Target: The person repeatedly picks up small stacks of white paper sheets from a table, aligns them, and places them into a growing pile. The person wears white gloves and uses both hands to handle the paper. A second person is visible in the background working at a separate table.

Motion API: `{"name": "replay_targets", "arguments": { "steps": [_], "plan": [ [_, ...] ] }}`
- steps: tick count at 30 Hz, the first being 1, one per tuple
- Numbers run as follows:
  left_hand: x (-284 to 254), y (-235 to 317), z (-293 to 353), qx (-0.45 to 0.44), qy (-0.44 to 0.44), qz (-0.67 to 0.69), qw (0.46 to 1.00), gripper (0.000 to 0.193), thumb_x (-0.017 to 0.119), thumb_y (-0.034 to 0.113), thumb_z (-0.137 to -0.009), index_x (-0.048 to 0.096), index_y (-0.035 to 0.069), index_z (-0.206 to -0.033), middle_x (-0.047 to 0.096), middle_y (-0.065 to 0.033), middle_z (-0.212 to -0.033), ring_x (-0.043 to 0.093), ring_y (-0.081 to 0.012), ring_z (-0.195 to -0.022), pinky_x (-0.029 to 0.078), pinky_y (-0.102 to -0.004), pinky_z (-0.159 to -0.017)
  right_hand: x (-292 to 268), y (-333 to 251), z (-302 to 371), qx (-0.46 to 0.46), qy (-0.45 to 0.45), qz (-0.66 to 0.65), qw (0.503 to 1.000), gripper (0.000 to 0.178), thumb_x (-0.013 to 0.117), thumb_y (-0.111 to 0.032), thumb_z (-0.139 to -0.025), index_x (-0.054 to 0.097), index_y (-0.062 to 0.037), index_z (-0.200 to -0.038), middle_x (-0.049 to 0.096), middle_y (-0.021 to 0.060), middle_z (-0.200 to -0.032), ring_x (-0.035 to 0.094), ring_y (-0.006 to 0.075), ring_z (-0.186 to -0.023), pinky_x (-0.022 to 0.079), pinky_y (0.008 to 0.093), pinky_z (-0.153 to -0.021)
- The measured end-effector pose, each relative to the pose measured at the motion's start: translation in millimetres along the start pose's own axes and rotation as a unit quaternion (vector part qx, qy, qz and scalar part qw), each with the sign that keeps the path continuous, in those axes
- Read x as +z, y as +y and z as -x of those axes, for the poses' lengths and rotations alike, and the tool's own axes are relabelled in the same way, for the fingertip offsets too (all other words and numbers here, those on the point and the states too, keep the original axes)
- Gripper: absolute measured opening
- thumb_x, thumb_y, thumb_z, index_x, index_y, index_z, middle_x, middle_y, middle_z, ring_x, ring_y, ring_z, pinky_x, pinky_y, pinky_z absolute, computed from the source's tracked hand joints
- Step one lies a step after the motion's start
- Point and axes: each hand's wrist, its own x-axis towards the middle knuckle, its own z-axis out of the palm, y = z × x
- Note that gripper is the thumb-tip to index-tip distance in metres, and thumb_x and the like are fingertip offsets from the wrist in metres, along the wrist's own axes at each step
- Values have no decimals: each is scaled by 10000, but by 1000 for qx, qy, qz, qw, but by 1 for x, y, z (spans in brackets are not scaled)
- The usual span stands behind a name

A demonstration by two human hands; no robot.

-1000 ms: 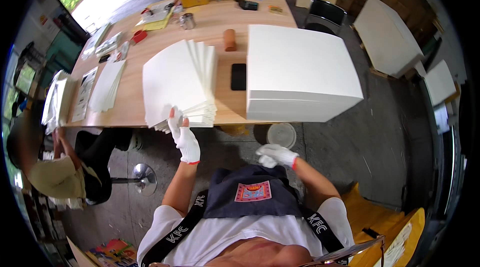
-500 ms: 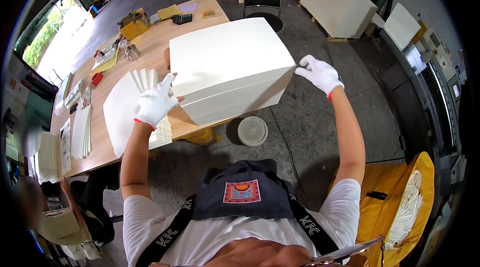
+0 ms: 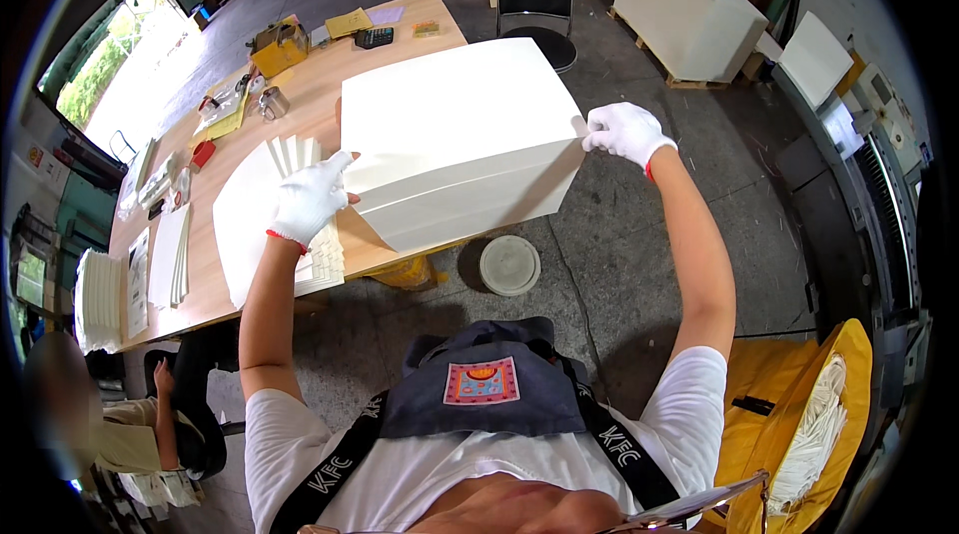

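Note:
A tall stack of large white paper sheets stands at the table's near right corner. My right hand, in a white glove, is closed in a pinch at the stack's near right top corner. How many sheets it grips cannot be seen. At the near left corner, my left hand, also gloved, rests against the stack with thumb and index finger apart and their tips bare. Beneath and beside that hand lies a fan of white sheets on the wooden table.
A calculator, yellow box and metal mug stand farther back. A lidded bucket is on the floor near me. To my right are a yellow sack and a machine. A seated co-worker is at lower left.
My right hand has moved inward onto the stack's right corner and its fingers have closed there. My left hand stays at the left corner. The co-worker's arm has shifted.

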Motion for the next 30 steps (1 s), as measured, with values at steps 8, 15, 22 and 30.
{"name": "replay_targets", "arguments": {
  "steps": [8, 15, 22, 30],
  "plan": [
    [-14, 5, 10, 49, 31, -126, 990, 562, 760, 319, -838, 585, 177, -1353, 702, -111, -842, 694, -308, -817, 533, -417, -722, -10, -2, 0, 17, -50, -25, 998, 345, 790, -398, -759, 669, -79, -817, 704, 61, -781, 669, 200, -703, 504, 355, -674],
    [-16, 128, -52, 243, 161, 64, 954, 400, 683, 260, -912, 648, 207, -1307, 701, -97, -1106, 665, -297, -1039, 521, -416, -929, 17, -7, 21, 72, 17, -97, 993, 678, 594, -724, -837, 643, -58, -956, 715, 181, -928, 693, 349, -924, 508, 436, -823],
    [50, 187, -153, 282, 22, 91, 955, 278, 634, 190, -936, 724, 175, -1199, 632, -137, -1125, 586, -340, -1128, 473, -418, -977, 46, -8, 12, 42, 177, -15, 983, 685, 503, -748, -893, 665, -84, -929, 699, 191, -868, 687, 372, -883, 514, 452, -777],
    [70, 184, -160, 273, 43, 134, 952, 283, 633, 216, -916, 734, 209, -1180, 642, -111, -1129, 608, -298, -1114, 493, -407, -960, 32, -15, -15, -42, 261, -3, 964, 605, 492, -676, -951, 620, -86, -916, 698, 164, -840, 692, 353, -809, 522, 467, -712]
  ]
}}
